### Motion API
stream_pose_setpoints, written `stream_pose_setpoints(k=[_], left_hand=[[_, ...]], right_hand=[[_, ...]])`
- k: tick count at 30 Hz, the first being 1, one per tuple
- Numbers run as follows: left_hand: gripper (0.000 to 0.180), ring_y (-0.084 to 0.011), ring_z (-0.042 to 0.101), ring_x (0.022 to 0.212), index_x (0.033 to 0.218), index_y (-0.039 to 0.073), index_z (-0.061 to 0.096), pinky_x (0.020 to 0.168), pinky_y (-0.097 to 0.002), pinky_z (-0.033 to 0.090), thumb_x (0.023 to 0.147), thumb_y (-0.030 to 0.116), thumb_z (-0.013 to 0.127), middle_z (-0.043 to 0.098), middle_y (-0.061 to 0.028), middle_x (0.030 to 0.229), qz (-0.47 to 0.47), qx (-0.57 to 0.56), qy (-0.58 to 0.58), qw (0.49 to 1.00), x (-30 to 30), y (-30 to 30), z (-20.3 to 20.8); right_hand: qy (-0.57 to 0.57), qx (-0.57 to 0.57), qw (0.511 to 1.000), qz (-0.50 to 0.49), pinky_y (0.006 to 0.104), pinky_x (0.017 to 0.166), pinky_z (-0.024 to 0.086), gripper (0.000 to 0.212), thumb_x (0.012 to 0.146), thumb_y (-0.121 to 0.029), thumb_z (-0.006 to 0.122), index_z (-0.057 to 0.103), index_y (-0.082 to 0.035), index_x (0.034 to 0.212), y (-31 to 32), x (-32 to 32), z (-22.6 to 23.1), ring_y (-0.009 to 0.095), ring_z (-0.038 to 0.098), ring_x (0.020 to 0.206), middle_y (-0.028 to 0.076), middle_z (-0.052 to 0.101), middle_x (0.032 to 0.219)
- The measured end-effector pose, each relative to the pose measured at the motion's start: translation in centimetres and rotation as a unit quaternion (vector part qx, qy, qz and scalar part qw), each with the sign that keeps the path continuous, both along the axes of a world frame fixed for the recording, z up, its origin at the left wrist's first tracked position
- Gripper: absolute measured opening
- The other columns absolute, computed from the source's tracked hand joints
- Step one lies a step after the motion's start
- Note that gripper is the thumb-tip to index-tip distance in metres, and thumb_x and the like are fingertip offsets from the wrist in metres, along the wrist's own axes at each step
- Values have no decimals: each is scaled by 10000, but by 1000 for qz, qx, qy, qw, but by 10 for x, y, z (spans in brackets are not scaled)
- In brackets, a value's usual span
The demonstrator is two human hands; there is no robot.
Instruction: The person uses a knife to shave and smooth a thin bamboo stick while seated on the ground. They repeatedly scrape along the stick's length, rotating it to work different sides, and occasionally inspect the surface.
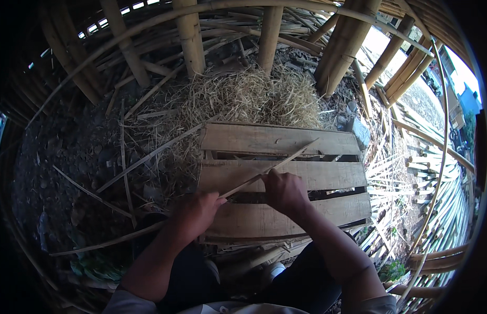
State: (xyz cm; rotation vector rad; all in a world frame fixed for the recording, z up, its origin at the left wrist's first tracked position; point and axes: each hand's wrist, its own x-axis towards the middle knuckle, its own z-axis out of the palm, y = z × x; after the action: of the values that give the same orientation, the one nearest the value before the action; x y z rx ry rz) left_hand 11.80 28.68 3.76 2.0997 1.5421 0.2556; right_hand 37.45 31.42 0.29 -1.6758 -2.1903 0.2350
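A long, thin bamboo strip point(296, 153) runs slantwise over a wooden slatted crate point(280, 175), its tip pointing to the far right. My left hand point(199, 213) is closed around this strip at the crate's left side, and the tail of the strip reaches out to the lower left. Just right of it, my right hand point(284, 192) is a closed fist against the strip, above the middle slat. A faint blur shows beside its thumb; what the fist grips is hidden.
Pale bamboo shavings point(254, 97) are heaped beyond the crate. Thick bamboo posts point(190, 39) stand behind. Loose strips point(149, 157) lie on the dark ground at left. Many cut bamboo poles point(437, 199) are stacked at right. A grey block point(360, 133) touches the crate's far right corner.
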Motion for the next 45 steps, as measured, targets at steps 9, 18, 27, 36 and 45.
stream_pose_setpoints(k=[9, 18, 27, 36, 45], left_hand=[[334, -419, 702, 786, 911, 47, 665, 699, -512, 548, 1044, 337, 567, 691, -216, 799, -1, 14, -6, 1000, 0, 0, -3], [333, -415, 704, 791, 908, 54, 662, 706, -514, 547, 1043, 342, 565, 695, -207, 806, -4, 26, -9, 1000, 2, -1, -3], [339, -414, 702, 765, 897, 52, 662, 691, -500, 557, 1039, 346, 568, 690, -201, 779, -17, 54, -26, 998, 1, 2, -7], [351, -400, 711, 782, 912, 64, 673, 704, -500, 559, 1038, 375, 569, 698, -191, 788, -6, 37, 14, 999, 7, 4, -5], [356, -411, 701, 771, 901, 71, 663, 682, -507, 551, 1036, 386, 570, 689, -205, 786, -11, 26, -3, 1000, 3, 4, -8]], right_hand=[[4, -21, 1000, 0, 558, 554, 526, 177, 986, -237, 606, 595, -77, 911, -3, -15, 11, 475, 645, 593, 221, 598, 584], [-5, -10, 1000, 3, 548, 542, 528, 223, 984, -262, 607, 626, -74, 865, 0, -6, 10, 452, 652, 578, 215, 632, 605], [-3, 38, 999, 23, 550, 504, 498, 189, 962, -237, 634, 591, -73, 879, 3, 2, -2, 454, 630, 547, 192, 591, 561], [-79, 10, 995, -63, 527, 529, 539, 181, 965, -233, 619, 601, -82, 867, 17, 20, -3, 413, 679, 584, 197, 659, 641], [-78, 181, 980, -29, 564, 577, 533, 232, 959, -275, 631, 601, -78, 840, 15, 32, -24, 449, 661, 595, 211, 640, 628]])
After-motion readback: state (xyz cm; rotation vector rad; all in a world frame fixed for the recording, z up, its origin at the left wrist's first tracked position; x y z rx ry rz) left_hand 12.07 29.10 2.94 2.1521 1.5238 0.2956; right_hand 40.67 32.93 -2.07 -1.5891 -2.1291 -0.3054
